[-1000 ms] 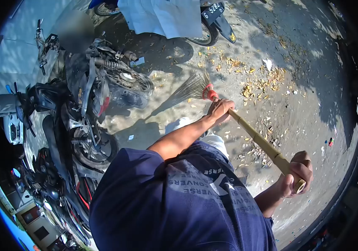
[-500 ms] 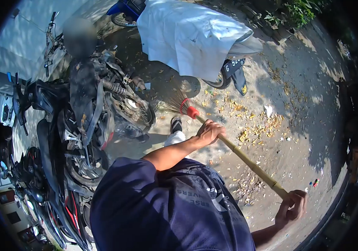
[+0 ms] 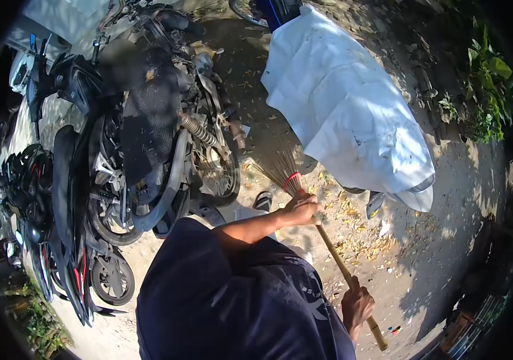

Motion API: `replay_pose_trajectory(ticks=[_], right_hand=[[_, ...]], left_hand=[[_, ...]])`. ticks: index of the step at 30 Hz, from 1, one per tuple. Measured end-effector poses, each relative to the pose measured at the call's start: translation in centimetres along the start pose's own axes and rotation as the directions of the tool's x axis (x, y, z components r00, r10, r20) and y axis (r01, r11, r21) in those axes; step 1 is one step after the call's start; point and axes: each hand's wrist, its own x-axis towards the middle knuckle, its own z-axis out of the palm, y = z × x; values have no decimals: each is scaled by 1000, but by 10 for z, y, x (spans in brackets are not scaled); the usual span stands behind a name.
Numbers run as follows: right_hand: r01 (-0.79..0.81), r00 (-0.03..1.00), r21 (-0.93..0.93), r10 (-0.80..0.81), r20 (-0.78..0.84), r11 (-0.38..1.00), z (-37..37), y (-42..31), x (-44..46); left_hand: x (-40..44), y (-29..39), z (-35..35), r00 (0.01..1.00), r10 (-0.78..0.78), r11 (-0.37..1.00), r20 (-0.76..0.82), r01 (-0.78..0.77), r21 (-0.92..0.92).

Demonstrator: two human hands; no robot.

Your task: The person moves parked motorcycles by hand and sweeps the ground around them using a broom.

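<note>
A stick broom (image 3: 336,255) with a long bamboo handle and thin bristles bound in red slants across the view. My left hand (image 3: 301,210) is wrapped round the handle just below the binding. Farther down, my right hand (image 3: 357,305) grips the same handle, whose bare end pokes out beyond it. The spread bristles (image 3: 277,165) reach to shaded ground between a worn motorcycle and a covered one. Dry yellow leaves (image 3: 358,234) lie scattered to the right of the broom.
On the left, the stripped motorcycle (image 3: 208,150) stands close to my left arm, with several other motorcycles behind it. A pale cover (image 3: 346,114) drapes over a motorcycle ahead. Green plants (image 3: 490,78) grow at the upper right. My sandalled foot (image 3: 262,201) shows near the bristles.
My view has turned, so the motorcycles and cover appear shifted. The broom stands steeper. My left hand is nearer the red binding, and my right hand sits higher up from the handle's end.
</note>
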Motion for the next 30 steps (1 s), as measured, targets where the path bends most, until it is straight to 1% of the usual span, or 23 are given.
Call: replay_pose_trajectory(ticks=[1, 2, 5, 6, 8, 10, 12, 13, 14, 15, 16, 17, 19, 21, 22, 23, 24, 25, 26, 27, 28, 29, 30], right_hand=[[-23, 1000, -10, 23, -4, 1000, -4, 3, 1], [20, 1000, -67, -22, -22, 998, -1, 9, 3], [61, 998, -77, -63, -18, 995, -10, 12, 22], [59, 998, -68, -60, -18, 996, -17, 10, 30], [67, 998, -71, -67, 6, 995, -12, 12, 48], [73, 996, -37, -74, -46, 997, -15, 4, 72], [70, 991, 45, -64, -115, 997, -16, -5, 91], [66, 992, 64, -58, -114, 996, -10, -6, 100], [61, 993, 85, -52, -111, 994, -1, -8, 110], [57, 993, 106, -45, -107, 993, 10, -9, 121], [-10, 1000, 192, 5, 26, 981, 22, -9, 131], [-47, 994, 230, 22, 109, 972, 36, -10, 141], [-81, 986, 261, 39, 160, 962, 37, -19, 157], [-78, 989, 334, 30, 147, 939, 35, -27, 176], [-59, 989, 379, 3, 148, 924, 41, -29, 186], [-46, 988, 424, -21, 153, 904, 42, -36, 198], [-113, 958, 402, -8, 287, 908, 41, -46, 213], [-124, 942, 417, -25, 334, 900, 60, -51, 227], [-154, 937, 438, -10, 349, 886, 58, -65, 239], [-184, 931, 458, 4, 365, 870, 56, -85, 249], [-156, 934, 477, -28, 356, 865, 68, -99, 258], [-162, 939, 552, -44, 341, 818, 77, -113, 267], [-157, 927, 549, -69, 368, 821, 84, -124, 277]], left_hand=[[-4, -24, -35, 986, -71, 997, -154, 74, 17], [-11, -50, -73, 940, -151, 983, -307, 174, 49], [-44, -112, -182, 689, -311, 846, -654, 515, 141], [-57, -124, -213, 596, -341, 770, -727, 621, 148], [-87, -134, -267, 431, -406, 590, -806, 797, 129], [-112, -137, -298, 359, -438, 478, -825, 870, 125], [-131, -135, -307, 342, -440, 404, -830, 901, 157], [-140, -136, -310, 331, -432, 370, -839, 913, 170], [-159, -161, -301, 319, -451, 331, -834, 927, 176], [-163, -157, -301, 313, -472, 300, -824, 936, 183], [-165, -152, -298, 305, -495, 269, -814, 944, 190], [-168, -148, -295, 294, -519, 238, -802, 952, 195], [-178, -154, -289, 310, -550, 226, -776, 949, 219], [-179, -148, -287, 319, -558, 180, -766, 948, 264], [-186, -154, -284, 350, -560, 235, -751, 936, 261], [-181, -149, -286, 355, -558, 223, -750, 935, 276], [-174, -144, -287, 362, -560, 213, -745, 932, 293], [-167, -137, -287, 369, -567, 204, -737, 929, 308], [-158, -129, -290, 360, -593, 187, -720, 932, 312], [-156, -130, -291, 389, -585, 189, -711, 919, 347], [-159, -135, -293, 417, -578, 189, -701, 904, 382], [-163, -140, -294, 445, -573, 189, -688, 889, 418], [-166, -145, -295, 453, -579, 182, -679, 883, 433]])
